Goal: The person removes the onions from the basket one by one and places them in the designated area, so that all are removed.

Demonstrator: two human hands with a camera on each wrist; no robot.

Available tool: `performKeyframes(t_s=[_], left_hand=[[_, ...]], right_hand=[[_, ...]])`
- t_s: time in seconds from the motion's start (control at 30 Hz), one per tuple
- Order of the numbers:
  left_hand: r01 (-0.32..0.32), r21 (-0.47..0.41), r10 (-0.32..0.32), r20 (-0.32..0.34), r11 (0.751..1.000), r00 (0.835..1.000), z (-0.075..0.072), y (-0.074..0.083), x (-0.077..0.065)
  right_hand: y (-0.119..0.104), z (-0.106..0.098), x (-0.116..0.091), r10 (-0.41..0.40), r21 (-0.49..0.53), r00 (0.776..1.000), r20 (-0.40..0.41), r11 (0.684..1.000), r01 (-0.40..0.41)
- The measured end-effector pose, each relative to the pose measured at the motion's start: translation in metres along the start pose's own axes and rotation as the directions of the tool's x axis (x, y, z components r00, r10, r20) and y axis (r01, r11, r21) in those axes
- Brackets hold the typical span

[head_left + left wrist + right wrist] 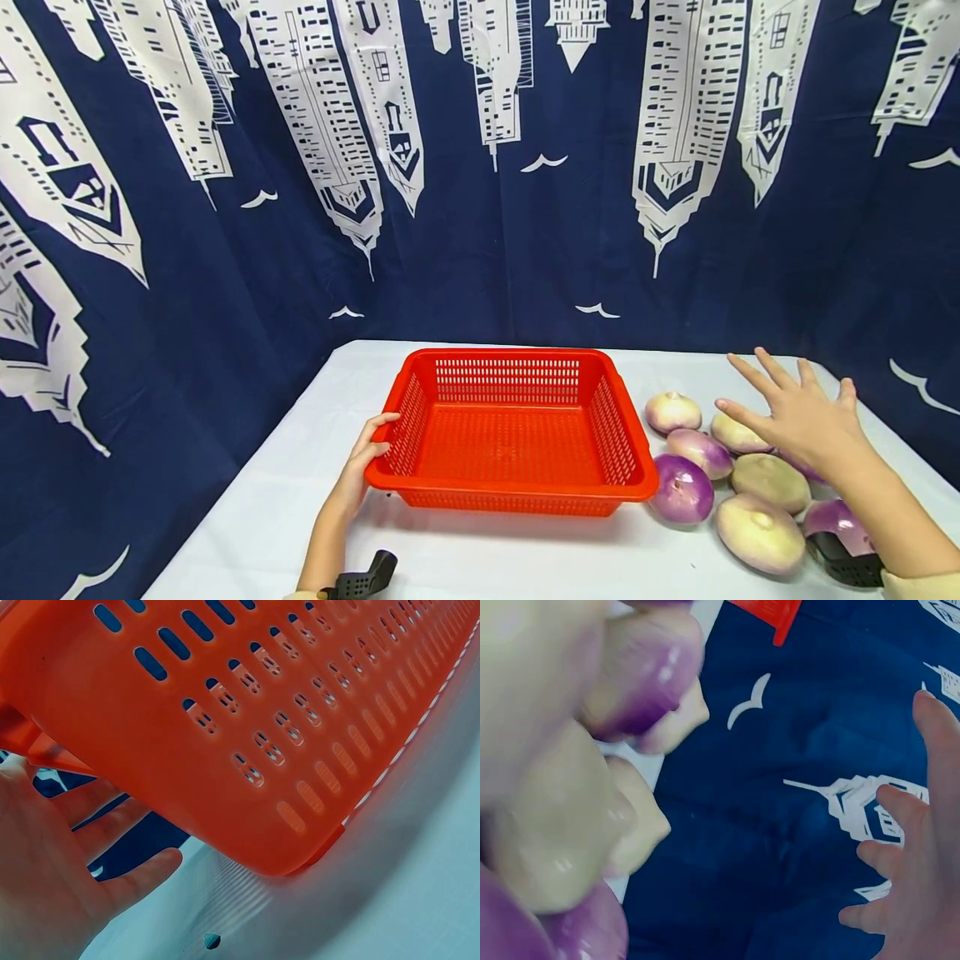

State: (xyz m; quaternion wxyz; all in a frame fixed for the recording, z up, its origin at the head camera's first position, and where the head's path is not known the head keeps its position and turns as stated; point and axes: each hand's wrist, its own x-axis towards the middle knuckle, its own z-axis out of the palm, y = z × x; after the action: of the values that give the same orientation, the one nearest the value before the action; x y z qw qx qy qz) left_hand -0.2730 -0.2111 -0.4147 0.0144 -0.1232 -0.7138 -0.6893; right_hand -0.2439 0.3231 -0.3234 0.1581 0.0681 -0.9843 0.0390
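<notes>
A red plastic basket (pixel 510 492) with slotted walls stands on the white table, its inside bare. At its left rim, my left hand (pixel 358 471) grips the edge, with fingers laid over it. In the left wrist view, the other fingers (pixel 142 876) of that hand extend below the rim, beside the basket's outer wall (pixel 172 772). My right hand (pixel 813 425) is spread wide over the right part of the table, holding nothing. Beneath and beside it lie several purple-and-cream onions (pixel 681 490), partly hidden by the hand and forearm.
The white table (pixel 300 450) carries the basket near its middle and the onions on the right, close against the basket's right side. Behind hangs a dark blue curtain (pixel 510 250) printed with white buildings and birds. Each wrist wears a black camera mount (pixel 363 579).
</notes>
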Motion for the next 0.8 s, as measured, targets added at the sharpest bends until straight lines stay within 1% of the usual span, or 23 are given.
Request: performKeyframes(t_s=[0.23, 0.5, 0.63, 0.73, 0.8], left_hand=[[0.0, -0.018, 0.0, 0.002, 1.0, 1.0, 0.003, -0.002, 0.001], [0.003, -0.016, -0.003, 0.001, 1.0, 1.0, 0.001, -0.001, 0.0], [0.01, -0.031, -0.01, -0.014, 0.999, 1.0, 0.0, -0.002, 0.0], [-0.002, -0.053, 0.001, -0.025, 0.999, 1.0, 0.0, -0.001, 0.002], [-0.014, -0.062, 0.011, -0.047, 0.998, 0.999, 0.0, 0.001, 0.003]], right_hand=[[-0.005, 0.015, -0.006, 0.059, -0.021, 0.997, 0.043, 0.998, -0.058], [-0.01, 0.021, -0.007, 0.09, 0.01, 0.994, 0.054, 0.996, -0.091], [-0.014, 0.024, -0.006, 0.1, 0.035, 0.992, 0.077, 0.994, -0.103], [-0.014, 0.025, -0.006, 0.112, 0.049, 0.99, 0.083, 0.992, -0.116], [-0.014, 0.025, -0.007, 0.124, 0.051, 0.989, 0.082, 0.99, -0.128]])
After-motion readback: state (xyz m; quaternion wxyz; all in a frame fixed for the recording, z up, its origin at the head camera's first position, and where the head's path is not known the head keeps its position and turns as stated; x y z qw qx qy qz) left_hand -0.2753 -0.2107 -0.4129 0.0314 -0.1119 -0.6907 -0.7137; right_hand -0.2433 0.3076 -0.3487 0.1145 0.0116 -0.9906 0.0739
